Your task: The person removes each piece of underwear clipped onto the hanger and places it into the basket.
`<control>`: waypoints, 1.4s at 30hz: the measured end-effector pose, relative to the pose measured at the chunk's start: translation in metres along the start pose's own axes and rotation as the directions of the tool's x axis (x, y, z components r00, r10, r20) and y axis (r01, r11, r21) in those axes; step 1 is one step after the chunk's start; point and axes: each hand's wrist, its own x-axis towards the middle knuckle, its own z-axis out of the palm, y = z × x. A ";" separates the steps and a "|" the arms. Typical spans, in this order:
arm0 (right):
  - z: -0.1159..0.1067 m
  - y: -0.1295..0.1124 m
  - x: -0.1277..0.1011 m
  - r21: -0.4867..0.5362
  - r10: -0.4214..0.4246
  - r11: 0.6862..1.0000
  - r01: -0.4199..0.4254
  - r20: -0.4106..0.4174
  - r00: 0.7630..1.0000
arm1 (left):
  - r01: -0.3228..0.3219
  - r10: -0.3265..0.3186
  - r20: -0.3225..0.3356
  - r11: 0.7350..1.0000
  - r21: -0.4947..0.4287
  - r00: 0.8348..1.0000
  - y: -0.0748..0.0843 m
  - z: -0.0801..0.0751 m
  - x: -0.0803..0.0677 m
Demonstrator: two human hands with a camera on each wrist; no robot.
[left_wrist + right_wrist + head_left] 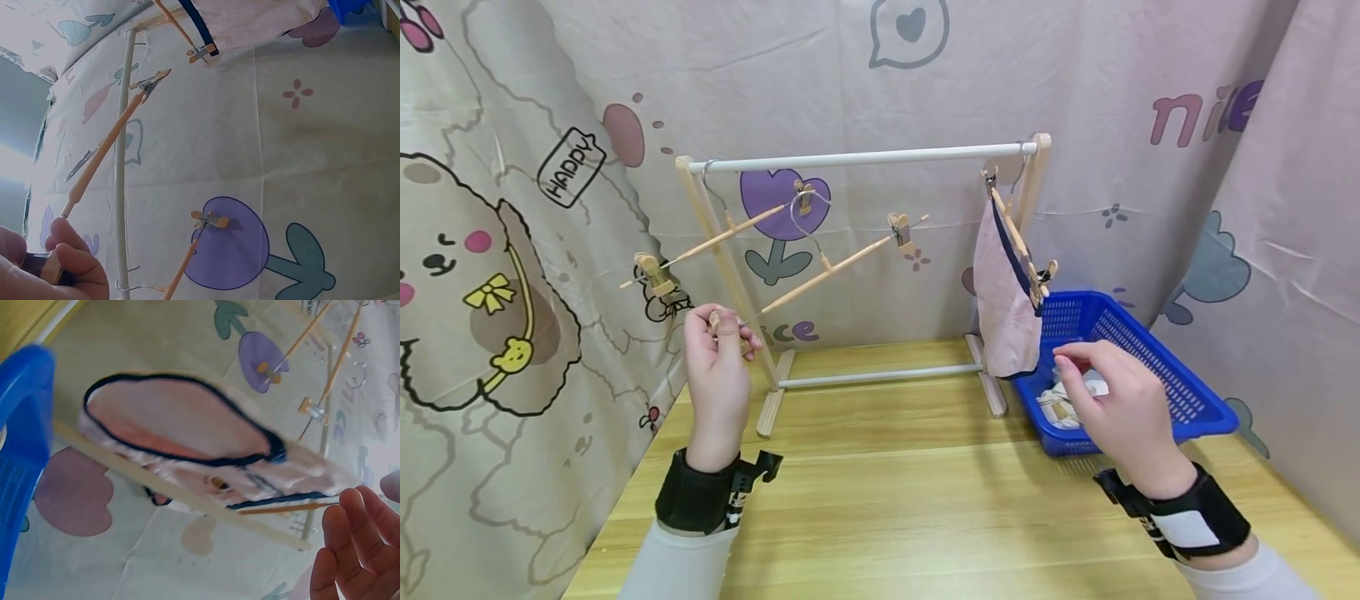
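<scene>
Nearest to you, your left hand point(718, 367) is raised over the left edge of the wooden surface point(880, 500), its grip closed in a pinch on the wooden clothespin point(715, 319) at the low end of the middle hanger point(827, 268); the left wrist view shows thumb and fingertips point(78, 250) squeezing the peg's end. Your right hand point(1123, 408) hovers over the near side of the blue basket point(1187, 400) at the right edge of the surface, fingers loosely spread and its grip holding nothing, just above the pale folded cloth point(1063, 404) lying inside; I cannot tell whether a fingertip touches the cloth. Behind the basket, toward the far edge, the drying rack point(865, 158) stands with its white rail across the top. The middle hanger hangs from that rail tilted steeply down toward your left hand, with a second peg point(901, 229) at its upper end; another empty hanger point(715, 242) hangs to its left, also tilted, and at the rail's right end a pink cloth with dark trim point(1003, 308) is pegged to a third hanger, draping down beside the basket. The risk I judge from here: pulling the peg down could slide or unhook the tilted hanger from the rail, or drag the light rack toward you. Reaching in without looking, your right hand could brush the hanging pink cloth and swing it off its pegs.
</scene>
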 end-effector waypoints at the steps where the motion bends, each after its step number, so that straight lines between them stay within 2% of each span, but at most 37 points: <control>1: 0.000 -0.002 0.000 0.007 -0.007 1.000 0.006 0.006 1.000 | -0.005 0.005 0.002 1.000 0.002 1.000 0.000 0.000 0.000; 5: 0.001 -0.010 -0.003 0.033 -0.040 0.999 0.039 0.010 0.999 | -0.025 0.025 0.002 1.000 0.002 1.000 0.003 0.000 0.002; 11: 0.008 -0.020 -0.007 0.061 -0.096 0.993 0.098 -0.031 0.995 | -0.040 0.040 0.001 0.999 -0.006 0.999 0.007 0.002 0.004; 17: 0.012 -0.028 -0.008 0.085 -0.120 0.989 0.122 -0.030 0.992 | -0.056 0.056 0.003 0.998 0.019 0.998 0.012 0.004 0.008; 20: 0.013 -0.031 -0.009 0.099 -0.122 0.988 0.123 -0.018 0.992 | -0.048 0.048 0.003 0.999 0.023 0.999 0.014 0.005 0.009; 25: 0.014 -0.039 -0.011 0.139 -0.108 0.985 0.100 0.049 0.993 | -0.051 0.051 -0.006 0.999 0.020 0.999 0.014 0.004 0.014; 32: 0.019 -0.044 -0.015 0.159 -0.125 0.981 0.112 0.075 0.989 | -0.076 0.076 -0.018 0.997 0.012 0.997 0.015 0.007 0.026; 37: 0.021 -0.045 -0.018 0.141 -0.097 0.987 0.080 0.122 0.988 | -0.111 0.111 -0.021 0.994 0.008 0.994 0.017 0.010 0.038; 42: 0.023 -0.046 -0.020 0.139 -0.089 0.988 0.070 0.133 0.987 | -0.142 0.142 -0.013 0.990 0.000 0.990 0.016 0.012 0.047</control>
